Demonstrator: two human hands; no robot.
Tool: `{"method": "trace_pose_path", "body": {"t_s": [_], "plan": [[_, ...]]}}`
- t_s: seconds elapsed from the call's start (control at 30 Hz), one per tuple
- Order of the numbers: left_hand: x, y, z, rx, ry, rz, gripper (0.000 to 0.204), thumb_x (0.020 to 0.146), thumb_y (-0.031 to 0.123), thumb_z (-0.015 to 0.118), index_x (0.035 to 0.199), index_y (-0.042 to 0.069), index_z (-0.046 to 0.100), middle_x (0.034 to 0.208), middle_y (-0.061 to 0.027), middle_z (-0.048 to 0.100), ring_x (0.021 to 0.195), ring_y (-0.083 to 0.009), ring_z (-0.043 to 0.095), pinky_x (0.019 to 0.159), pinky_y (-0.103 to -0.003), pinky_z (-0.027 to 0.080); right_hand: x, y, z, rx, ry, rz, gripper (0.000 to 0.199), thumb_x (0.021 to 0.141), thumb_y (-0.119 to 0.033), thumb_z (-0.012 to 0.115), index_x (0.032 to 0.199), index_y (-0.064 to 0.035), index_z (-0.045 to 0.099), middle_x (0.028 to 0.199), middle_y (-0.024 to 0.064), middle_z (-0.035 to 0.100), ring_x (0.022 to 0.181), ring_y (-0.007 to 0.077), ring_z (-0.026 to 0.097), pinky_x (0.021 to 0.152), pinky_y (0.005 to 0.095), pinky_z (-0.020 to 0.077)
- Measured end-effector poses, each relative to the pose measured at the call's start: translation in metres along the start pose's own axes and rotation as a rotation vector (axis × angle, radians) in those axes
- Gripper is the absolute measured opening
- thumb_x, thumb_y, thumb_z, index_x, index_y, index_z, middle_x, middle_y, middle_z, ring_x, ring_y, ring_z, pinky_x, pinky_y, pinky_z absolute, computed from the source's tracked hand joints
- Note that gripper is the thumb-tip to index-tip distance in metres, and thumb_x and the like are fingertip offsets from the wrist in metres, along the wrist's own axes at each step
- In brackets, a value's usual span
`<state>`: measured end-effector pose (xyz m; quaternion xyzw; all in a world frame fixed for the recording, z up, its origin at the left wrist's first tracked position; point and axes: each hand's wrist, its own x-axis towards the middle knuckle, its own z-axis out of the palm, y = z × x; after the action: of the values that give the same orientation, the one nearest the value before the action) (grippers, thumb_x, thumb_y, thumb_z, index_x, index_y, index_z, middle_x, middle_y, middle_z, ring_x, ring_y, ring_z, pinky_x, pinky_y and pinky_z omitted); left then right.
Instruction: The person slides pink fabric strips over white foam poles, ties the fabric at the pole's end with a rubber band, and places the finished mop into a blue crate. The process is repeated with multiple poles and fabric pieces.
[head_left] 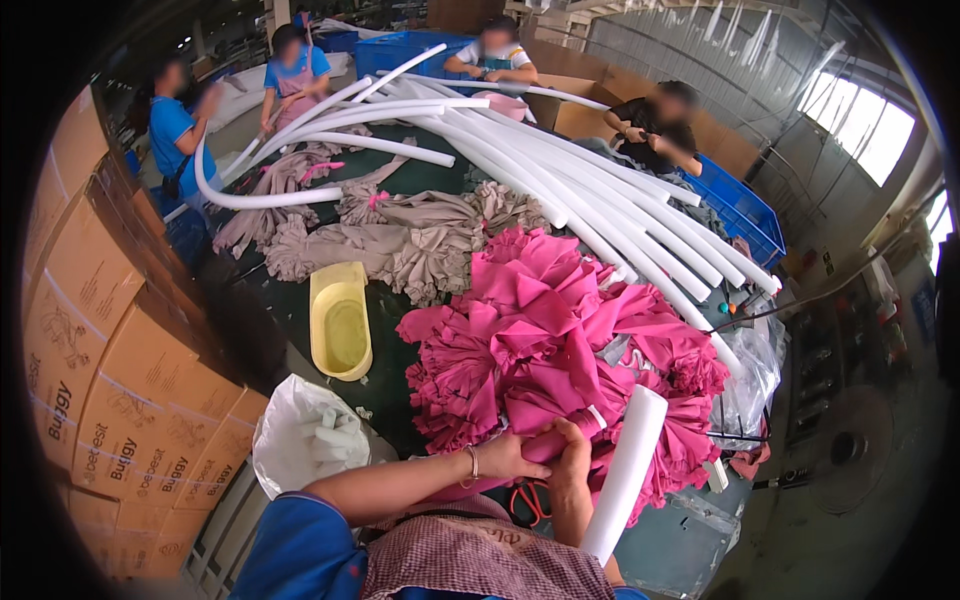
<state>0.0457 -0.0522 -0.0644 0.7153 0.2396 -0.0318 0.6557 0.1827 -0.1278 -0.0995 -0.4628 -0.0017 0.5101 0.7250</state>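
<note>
My left hand [505, 456] is closed around a pink fabric sleeve [543, 446] in front of my apron. Close beside it, my right hand [572, 455] grips the same sleeve, its fingers wrapped over the top. A small white end shows at the sleeve's upper right tip. Along my right forearm stands a thick white foam tube [632, 465], tilted, its lower end hidden by my arm. A large heap of gathered pink fabric [530, 320] lies just beyond my hands. Below them on the table are red-handled scissors [530, 503], partly covered by my forearm.
Long white foam tubes [590, 190] lie across the table behind grey-brown gathered fabric [390, 245]. A yellow plastic tub [341, 320] sits left of the pink heap. A lined bin [285, 450] holds white offcuts. Cardboard boxes [140, 420] are stacked left; several people work across the table.
</note>
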Motion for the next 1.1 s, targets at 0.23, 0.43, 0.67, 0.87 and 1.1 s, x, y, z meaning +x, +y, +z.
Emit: {"method": "trace_pose_path", "body": {"t_s": [0.23, 0.43, 0.67, 0.87, 1.1], "plan": [[-0.003, 0.011, 0.014, 0.224, 0.257, 0.043, 0.048, 0.068, 0.028, 0.075, 0.101, -0.004, 0.062, 0.068, -0.0154, 0.066, 0.058, -0.0226, 0.066, 0.055, -0.034, 0.053, 0.051, -0.022, -0.036, 0.160, 0.018, 0.004, 0.007, 0.074, -0.010, 0.062, 0.072, -0.0054, 0.057, 0.067, 0.0095, 0.059, 0.066, 0.0252, 0.058, 0.065, 0.0356, 0.0513], [-0.072, 0.007, -0.016, 0.399, 0.168, 0.002, 0.046, 0.067, 0.030, 0.072, 0.105, 0.005, 0.067, 0.091, -0.0193, 0.069, 0.086, -0.0339, 0.068, 0.077, -0.042, 0.053, 0.040, -0.132, -0.070, 0.172, 0.180, -0.696, 0.031, 0.095, -0.014, 0.041, 0.065, -0.0159, 0.034, 0.050, -0.0040, 0.033, 0.039, 0.0061, 0.027, 0.037, 0.0241, 0.0257], [-0.086, 0.019, -0.041, 0.467, 0.551, 0.050, 0.038, 0.067, 0.023, 0.076, 0.097, 0.005, 0.061, 0.082, -0.0162, 0.067, 0.078, -0.0362, 0.066, 0.070, -0.042, 0.053, -0.019, -0.053, 0.050, -0.141, -0.170, -0.149, 0.034, 0.101, -0.033, 0.048, 0.120, -0.0053, 0.056, 0.087, 0.0031, 0.058, 0.061, 0.0119, 0.051, 0.053, 0.0256, 0.0431], [-0.083, 0.008, -0.023, 0.346, 0.470, 0.168, 0.050, 0.067, 0.024, 0.079, 0.107, 0.003, 0.059, 0.090, -0.0174, 0.067, 0.083, -0.0354, 0.066, 0.074, -0.041, 0.053, -0.026, -0.065, 0.068, -0.606, -0.262, -0.343, 0.017, 0.095, -0.018, 0.061, 0.089, -0.0037, 0.067, 0.074, -0.0034, 0.059, 0.065, 0.0031, 0.051, 0.056, 0.0190, 0.0396], [-0.077, 0.021, -0.026, 0.202, 0.514, 0.263, 0.054, 0.071, 0.024, 0.081, 0.114, 0.001, 0.058, 0.096, -0.0160, 0.066, 0.087, -0.0287, 0.067, 0.077, -0.037, 0.052, -0.049, -0.065, 0.085, -0.374, -0.371, -0.274, 0.023, 0.082, 0.003, 0.069, 0.105, 0.0019, 0.066, 0.090, 0.0030, 0.066, 0.078, 0.0089, 0.060, 0.071, 0.0199, 0.0472]]}}
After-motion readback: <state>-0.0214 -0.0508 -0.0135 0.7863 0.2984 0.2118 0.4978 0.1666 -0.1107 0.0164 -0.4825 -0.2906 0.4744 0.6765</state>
